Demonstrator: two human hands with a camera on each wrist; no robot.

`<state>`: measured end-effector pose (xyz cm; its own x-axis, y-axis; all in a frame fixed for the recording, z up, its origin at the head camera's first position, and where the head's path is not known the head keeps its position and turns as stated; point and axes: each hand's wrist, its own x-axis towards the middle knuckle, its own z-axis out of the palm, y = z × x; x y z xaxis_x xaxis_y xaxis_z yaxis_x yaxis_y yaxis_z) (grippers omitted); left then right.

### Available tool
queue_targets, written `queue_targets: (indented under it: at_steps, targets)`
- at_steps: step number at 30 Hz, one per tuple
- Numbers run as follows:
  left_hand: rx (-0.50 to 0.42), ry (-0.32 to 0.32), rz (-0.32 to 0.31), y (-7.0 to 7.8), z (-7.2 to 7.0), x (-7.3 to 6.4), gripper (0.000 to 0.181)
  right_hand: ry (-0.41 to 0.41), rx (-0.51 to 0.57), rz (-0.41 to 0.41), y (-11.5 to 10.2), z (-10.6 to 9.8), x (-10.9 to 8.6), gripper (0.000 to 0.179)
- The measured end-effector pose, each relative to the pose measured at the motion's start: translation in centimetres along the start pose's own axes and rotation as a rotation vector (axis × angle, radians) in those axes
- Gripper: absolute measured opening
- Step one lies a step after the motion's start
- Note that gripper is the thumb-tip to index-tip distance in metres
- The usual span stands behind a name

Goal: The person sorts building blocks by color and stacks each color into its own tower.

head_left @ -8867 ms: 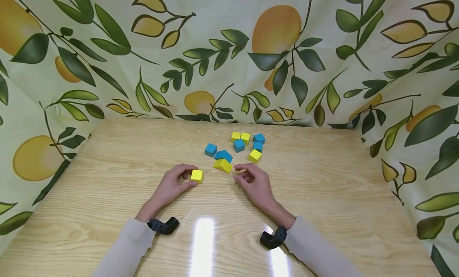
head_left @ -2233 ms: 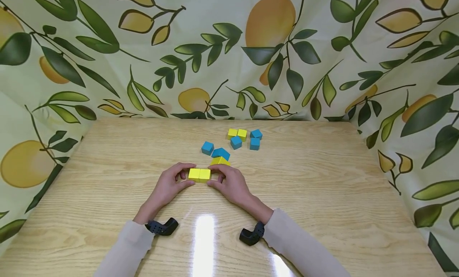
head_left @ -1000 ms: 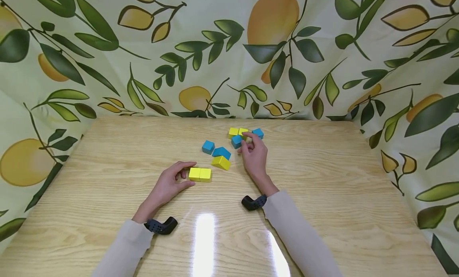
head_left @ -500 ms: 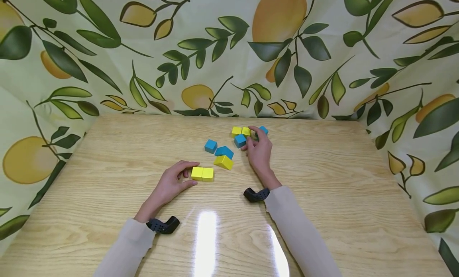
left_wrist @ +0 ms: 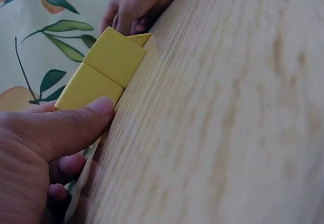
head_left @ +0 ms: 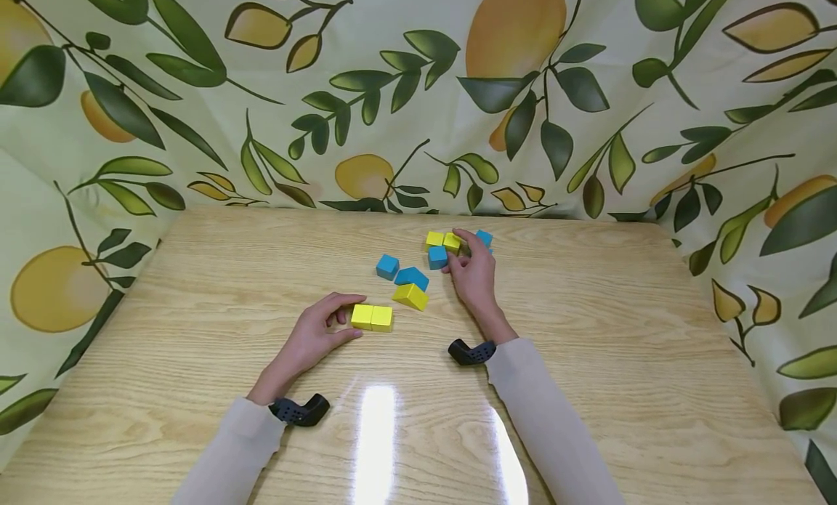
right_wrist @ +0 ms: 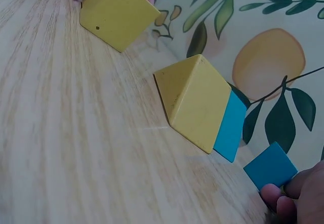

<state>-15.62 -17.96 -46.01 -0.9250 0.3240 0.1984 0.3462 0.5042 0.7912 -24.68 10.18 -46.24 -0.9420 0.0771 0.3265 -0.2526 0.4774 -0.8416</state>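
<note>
Two yellow cubes sit side by side on the table. My left hand (head_left: 322, 323) pinches the left yellow cube (head_left: 362, 315) between thumb and index finger; the right yellow cube (head_left: 382, 318) touches it. Farther back, my right hand (head_left: 474, 272) has thumb and index finger around the right one of another yellow pair, a yellow cube (head_left: 452, 243). A blue cube (head_left: 437, 257) lies against that hand's thumb side, also seen close to its fingers as a blue cube (right_wrist: 271, 166) in the right wrist view. A yellow triangular prism (head_left: 410, 296) leans near a blue triangular prism (head_left: 413, 277).
Another yellow cube (head_left: 434, 240) stands left of the right hand's fingers. A lone blue cube (head_left: 387, 267) is left of the prisms. Blue blocks (head_left: 484, 237) behind the right hand are partly hidden. A leaf-patterned cloth (head_left: 392, 112) borders the wooden table (head_left: 588, 345).
Earlier, my right hand set a yellow cube against the left hand's cube, then let go and moved back to the rear blocks. The blue cube there has turned slightly. The left hand stays put.
</note>
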Motion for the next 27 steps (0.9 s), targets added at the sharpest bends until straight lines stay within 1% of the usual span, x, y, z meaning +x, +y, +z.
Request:
queue_targets:
  at_steps: [6,11,15,23,27]
  targets:
    - [-0.012,0.003,-0.008,0.04,0.02,-0.08,0.052,0.016,-0.048,0.018,0.02,0.1,0.04,0.041]
    - [-0.026,0.012,-0.018,-0.06,0.07,-0.09,0.051,0.02,-0.057,0.063,-0.03,0.25,0.09,0.041]
    - [-0.037,0.021,-0.027,-0.06,0.1,-0.02,0.048,0.027,-0.048,0.083,-0.08,0.33,0.14,0.04]
    - [-0.034,0.026,-0.048,0.07,-0.01,0.0,0.043,0.035,-0.018,0.063,-0.08,0.22,0.03,0.039]
    - [-0.026,0.025,-0.038,-0.07,-0.02,-0.02,0.042,0.055,0.012,0.049,-0.06,0.16,-0.08,0.039]
